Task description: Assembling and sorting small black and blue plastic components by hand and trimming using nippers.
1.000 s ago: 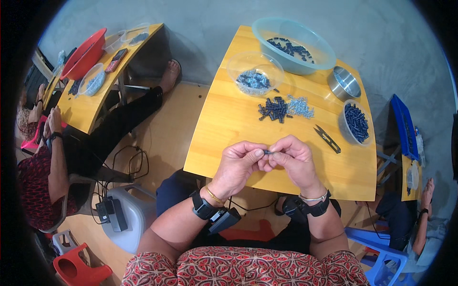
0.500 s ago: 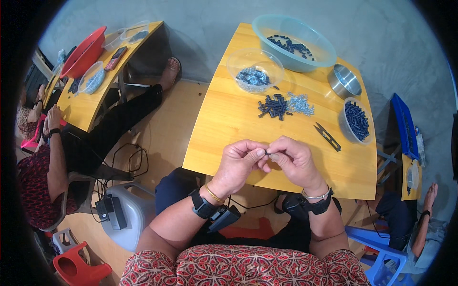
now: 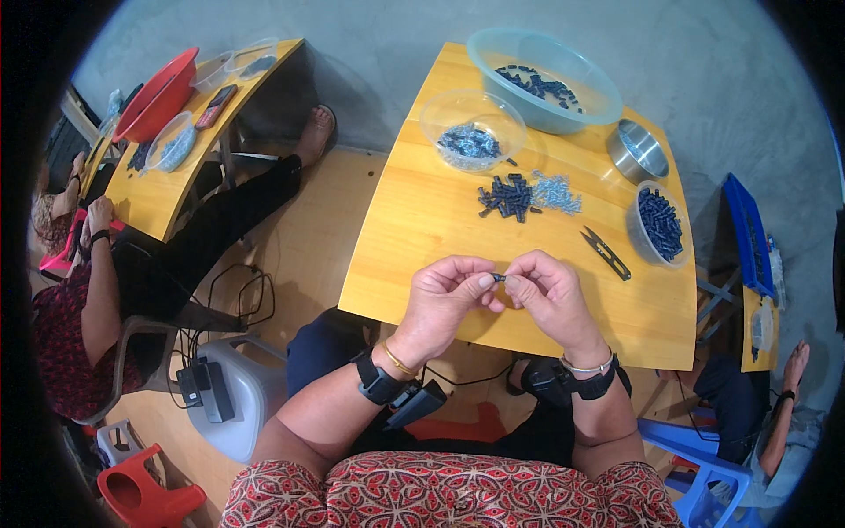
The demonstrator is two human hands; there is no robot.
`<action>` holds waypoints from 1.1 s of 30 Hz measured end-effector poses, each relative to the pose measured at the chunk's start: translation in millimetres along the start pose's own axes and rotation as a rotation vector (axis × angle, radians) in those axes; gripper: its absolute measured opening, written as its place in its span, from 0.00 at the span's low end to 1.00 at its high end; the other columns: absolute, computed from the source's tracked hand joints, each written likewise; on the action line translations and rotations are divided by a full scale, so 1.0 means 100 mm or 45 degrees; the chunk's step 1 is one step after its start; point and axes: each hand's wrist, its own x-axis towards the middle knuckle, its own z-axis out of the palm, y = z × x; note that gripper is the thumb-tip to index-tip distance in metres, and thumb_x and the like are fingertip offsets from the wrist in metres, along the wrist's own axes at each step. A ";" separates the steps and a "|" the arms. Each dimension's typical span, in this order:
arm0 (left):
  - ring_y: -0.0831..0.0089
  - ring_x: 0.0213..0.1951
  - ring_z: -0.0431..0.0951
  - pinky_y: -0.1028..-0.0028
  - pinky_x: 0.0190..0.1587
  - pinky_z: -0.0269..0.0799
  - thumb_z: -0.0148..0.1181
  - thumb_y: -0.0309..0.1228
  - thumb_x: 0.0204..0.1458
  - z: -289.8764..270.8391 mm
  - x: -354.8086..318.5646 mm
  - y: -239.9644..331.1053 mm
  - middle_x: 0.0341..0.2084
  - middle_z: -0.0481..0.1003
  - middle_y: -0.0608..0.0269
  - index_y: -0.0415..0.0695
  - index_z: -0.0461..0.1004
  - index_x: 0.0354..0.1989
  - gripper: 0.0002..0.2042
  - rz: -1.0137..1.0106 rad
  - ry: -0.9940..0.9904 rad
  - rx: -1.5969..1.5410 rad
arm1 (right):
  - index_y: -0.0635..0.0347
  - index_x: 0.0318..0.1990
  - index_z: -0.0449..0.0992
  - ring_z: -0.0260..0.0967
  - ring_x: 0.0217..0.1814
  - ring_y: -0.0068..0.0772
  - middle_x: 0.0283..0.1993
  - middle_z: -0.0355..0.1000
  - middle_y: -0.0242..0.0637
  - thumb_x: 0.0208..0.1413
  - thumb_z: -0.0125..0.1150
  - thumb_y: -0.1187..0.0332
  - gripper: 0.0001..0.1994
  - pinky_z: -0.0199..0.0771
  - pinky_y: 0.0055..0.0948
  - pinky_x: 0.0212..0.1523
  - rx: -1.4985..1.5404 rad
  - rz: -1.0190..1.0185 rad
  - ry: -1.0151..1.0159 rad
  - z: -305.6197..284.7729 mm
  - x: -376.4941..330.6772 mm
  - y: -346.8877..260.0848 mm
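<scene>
Over the near edge of the yellow table, my left hand pinches a small dark plastic piece between thumb and fingers. My right hand is closed in a pinch at the piece's right end; whatever else its fingertips hold is hidden. Beyond my hands lie a pile of dark plastic pieces and, touching it on the right, a heap of small silvery parts. A pair of thread snips rests to the right of the heaps.
At the back stand a clear tub, a large pale-blue basin and a steel bowl. A tub of dark pieces sits by the right edge. Other people sit at tables left and right. Black cables trail beside a grey stool.
My fingertips have drawn slightly apart, and more of the dark piece shows between them. My right hand has shifted a little to the right. The heaps and containers stay put.
</scene>
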 end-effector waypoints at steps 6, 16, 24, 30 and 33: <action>0.75 0.27 0.72 0.72 0.33 0.76 0.50 0.21 0.52 -0.03 0.00 -0.01 0.26 0.72 0.59 0.34 0.71 0.36 0.06 -0.027 -0.026 -0.031 | 0.63 0.31 0.68 0.61 0.24 0.13 0.24 0.66 0.27 0.53 0.54 0.74 0.03 0.63 0.14 0.24 -0.095 -0.038 -0.003 0.02 -0.01 -0.04; 0.74 0.24 0.72 0.69 0.29 0.77 0.50 0.22 0.52 -0.02 -0.01 0.05 0.24 0.73 0.58 0.34 0.71 0.34 0.05 -0.122 -0.012 -0.037 | 0.64 0.29 0.67 0.63 0.23 0.22 0.23 0.65 0.35 0.49 0.54 0.78 0.02 0.63 0.23 0.24 -0.613 -0.489 0.012 0.01 0.00 -0.15; 0.72 0.29 0.74 0.70 0.37 0.76 0.46 0.24 0.55 -0.04 -0.01 0.10 0.29 0.73 0.58 0.34 0.70 0.40 0.09 -0.189 -0.080 -0.183 | 0.64 0.32 0.67 0.64 0.27 0.16 0.27 0.67 0.30 0.51 0.53 0.77 0.02 0.66 0.18 0.28 -0.105 -0.056 0.027 0.03 -0.02 0.01; 0.73 0.32 0.74 0.69 0.40 0.76 0.48 0.22 0.53 -0.05 0.00 0.05 0.31 0.73 0.58 0.35 0.69 0.44 0.11 -0.120 -0.090 -0.186 | 0.64 0.33 0.66 0.65 0.29 0.15 0.27 0.68 0.30 0.53 0.52 0.77 0.02 0.68 0.16 0.29 -0.028 -0.049 0.027 0.03 -0.01 0.07; 0.75 0.31 0.73 0.73 0.40 0.75 0.49 0.20 0.52 0.00 -0.02 0.05 0.30 0.72 0.60 0.35 0.70 0.42 0.09 -0.102 -0.034 -0.100 | 0.65 0.33 0.67 0.67 0.30 0.16 0.28 0.69 0.30 0.53 0.52 0.77 0.02 0.69 0.16 0.29 0.045 -0.065 0.025 0.09 -0.03 0.00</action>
